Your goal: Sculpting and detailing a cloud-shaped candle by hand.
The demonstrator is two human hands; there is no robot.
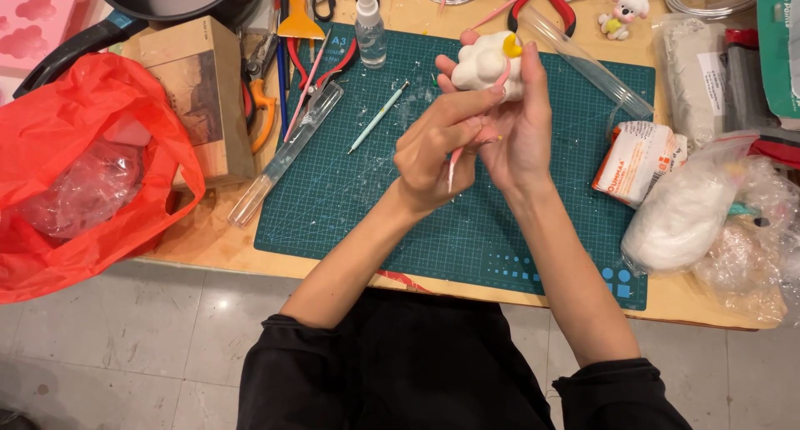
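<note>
Clay figure (487,63), white and lumpy like a little cloud or sheep, with a yellow blob on top and a pink bit poking out at the upper left, sits up at about 12 o'clock over the green cutting mat (350,197). It's off the mat surface, held in the air. The right hand (521,134) has it cupped from behind and below, fingers curled closed around the body and the thumb running up its right side.

The left hand (433,155) is right beside the other one, touching it, fingers pinched narrow around a thin pink modelling tool (457,165). The tool's lower end sticks out below the fist, and its upper end curves up against the front of the figure.

Stuff around: a teal-tipped sculpting stick (377,118) lies on the mat at roughly 10 o'clock from the hands, with a small clear spray bottle (369,26) further up at 11. A long clear tube (287,153) lies diagonally off the mat's left edge. Way over at 9 o'clock there's a red plastic bag (75,147) and a cardboard box (200,88). At 3 o'clock sits a wrapped block of clay (637,159), and a bag of white clay (683,217) at 4. A tiny finished figurine (623,12) stands at 1 o'clock near the red-handled pliers (546,1).
</note>
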